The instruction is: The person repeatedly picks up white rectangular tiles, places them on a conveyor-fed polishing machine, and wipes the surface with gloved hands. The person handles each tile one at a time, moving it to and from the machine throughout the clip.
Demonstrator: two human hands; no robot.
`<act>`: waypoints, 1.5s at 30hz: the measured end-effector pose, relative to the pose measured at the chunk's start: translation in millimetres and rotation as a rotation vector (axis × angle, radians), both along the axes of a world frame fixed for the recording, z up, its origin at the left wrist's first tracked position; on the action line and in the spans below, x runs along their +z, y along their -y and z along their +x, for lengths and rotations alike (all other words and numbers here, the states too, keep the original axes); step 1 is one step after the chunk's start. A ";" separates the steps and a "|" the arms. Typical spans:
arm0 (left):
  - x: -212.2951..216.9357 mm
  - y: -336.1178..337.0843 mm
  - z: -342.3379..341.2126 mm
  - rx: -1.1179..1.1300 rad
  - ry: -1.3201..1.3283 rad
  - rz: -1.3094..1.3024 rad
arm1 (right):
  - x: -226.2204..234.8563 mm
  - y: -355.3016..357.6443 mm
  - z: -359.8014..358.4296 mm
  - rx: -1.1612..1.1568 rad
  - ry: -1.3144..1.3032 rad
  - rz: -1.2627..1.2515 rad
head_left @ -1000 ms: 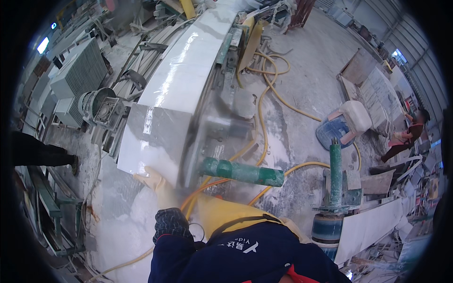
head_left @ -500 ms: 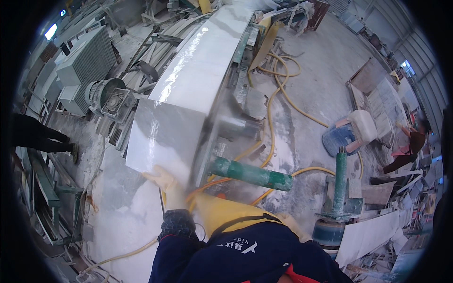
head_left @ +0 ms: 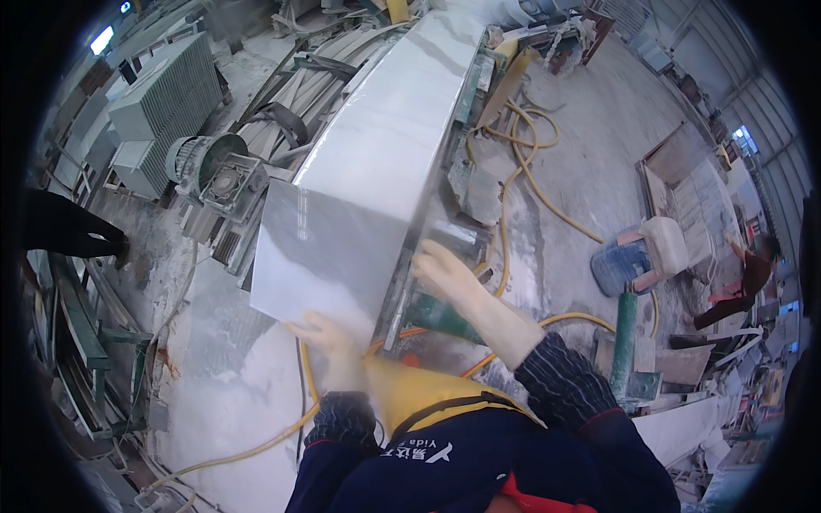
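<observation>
A grey-and-white polished stone slab (head_left: pixel 329 244) lies at the near end of a longer white stone slab (head_left: pixel 393 111), on a machine bed. My left hand (head_left: pixel 329 338), in a cream glove, is at the slab's near edge with its fingers spread; blur hides how firmly they touch. My right hand (head_left: pixel 449 274), also gloved, reaches to the dark metal rail (head_left: pixel 398 299) along the slab's right side. Its fingers are stretched toward the rail, with nothing visible in them. A yellow apron (head_left: pixel 419 385) covers my front.
Right of the bed lie yellow hoses (head_left: pixel 526 171). A green post (head_left: pixel 626 329) and a blue drum (head_left: pixel 617 263) stand farther right. A motor (head_left: pixel 224 175) sits left of the slab. People stand at far left and far right.
My right hand has come up from beside my body to the rail, passing over the green cylinder. The left hand stays at the slab's near edge. The whole view has shifted slightly.
</observation>
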State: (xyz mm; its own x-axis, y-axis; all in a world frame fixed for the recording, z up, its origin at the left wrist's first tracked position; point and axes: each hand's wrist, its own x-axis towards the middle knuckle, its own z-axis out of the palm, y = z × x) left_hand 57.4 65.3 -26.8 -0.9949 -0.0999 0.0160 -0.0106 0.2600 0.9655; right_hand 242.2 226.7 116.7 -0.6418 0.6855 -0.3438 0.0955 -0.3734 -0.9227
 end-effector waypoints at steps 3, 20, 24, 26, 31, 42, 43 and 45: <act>-8.5 -0.1 -1.7 0.025 0.042 0.008 | 17.1 -7.7 -48.3 0.067 -0.025 -0.192; 15.8 52.6 0.5 -0.421 0.345 0.496 | 69.2 65.3 9.0 0.066 0.214 0.599; 115.4 20.9 38.5 -0.419 0.548 0.796 | 71.8 84.2 78.8 -0.119 0.187 0.503; 129.7 3.9 47.8 -0.573 0.442 0.705 | 72.7 96.5 123.2 -0.195 0.059 0.345; 135.0 -49.5 92.1 -1.131 0.425 0.641 | 68.2 149.3 243.0 -0.353 -0.127 -0.041; 108.4 -63.8 407.4 -2.166 0.344 0.139 | 50.3 405.4 362.7 -1.408 0.013 -0.272; 102.5 -59.7 435.0 -2.210 0.392 0.097 | 49.5 425.6 362.8 -1.465 0.015 -0.249; 93.8 -35.5 484.9 -2.300 0.559 -0.111 | 39.7 453.4 362.0 -1.687 -0.021 -0.372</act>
State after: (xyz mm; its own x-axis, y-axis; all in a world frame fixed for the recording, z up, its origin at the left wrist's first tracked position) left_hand 542.3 100.8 67.1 0.6378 0.7240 -0.2629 0.1048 0.2565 0.9608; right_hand 604.3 -226.7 156.4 0.6373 0.4455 -0.6287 -0.6042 -0.2176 -0.7666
